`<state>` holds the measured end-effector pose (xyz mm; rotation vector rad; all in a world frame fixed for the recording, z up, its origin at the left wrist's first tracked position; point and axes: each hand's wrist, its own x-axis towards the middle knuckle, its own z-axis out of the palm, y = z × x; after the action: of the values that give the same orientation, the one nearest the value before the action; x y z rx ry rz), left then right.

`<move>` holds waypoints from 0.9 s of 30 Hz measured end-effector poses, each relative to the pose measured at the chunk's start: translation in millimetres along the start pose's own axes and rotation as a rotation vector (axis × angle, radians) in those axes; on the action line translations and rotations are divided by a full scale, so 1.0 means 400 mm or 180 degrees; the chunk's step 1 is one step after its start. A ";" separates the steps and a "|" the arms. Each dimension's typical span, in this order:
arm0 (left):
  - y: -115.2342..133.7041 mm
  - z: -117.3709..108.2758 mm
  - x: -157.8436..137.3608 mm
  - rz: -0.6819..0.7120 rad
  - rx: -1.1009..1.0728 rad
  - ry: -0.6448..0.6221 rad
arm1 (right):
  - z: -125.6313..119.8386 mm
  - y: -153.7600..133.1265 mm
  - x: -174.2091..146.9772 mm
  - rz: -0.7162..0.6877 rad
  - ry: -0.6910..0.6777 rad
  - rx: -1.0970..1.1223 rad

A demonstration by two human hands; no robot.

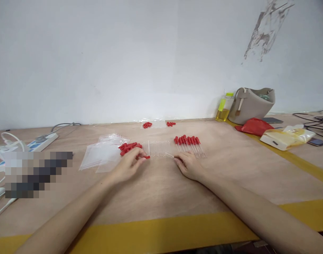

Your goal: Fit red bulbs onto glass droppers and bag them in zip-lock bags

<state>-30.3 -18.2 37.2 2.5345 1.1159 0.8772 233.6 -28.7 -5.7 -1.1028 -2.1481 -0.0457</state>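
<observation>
One red cap: my left hand pinches it, fingers closed.
One clear tube: my right hand holds it, fingertips closed at one end.

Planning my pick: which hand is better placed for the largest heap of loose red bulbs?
Left hand, probably: beside that red bulb heap. The right hand, farther off, holds a clear tube.

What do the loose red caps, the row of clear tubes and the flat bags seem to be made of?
Red caps: probably rubber or soft plastic; solid, opaque color, fairly smooth.
Clear tubes: glass or clear plastic, I can't tell which; see-through with thin pale edges.
Flat bags: likely thin plastic film; translucent, with a slight sheen.
</observation>
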 end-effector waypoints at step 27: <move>0.066 0.106 -0.017 -0.0168 -0.0798 -0.0696 | -0.031 -0.037 -0.004 -0.0362 -0.0829 0.0490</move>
<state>7.5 -40.1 12.0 2.3184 0.9375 0.6610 230.7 -43.3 6.3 -0.9390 -2.3987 0.2190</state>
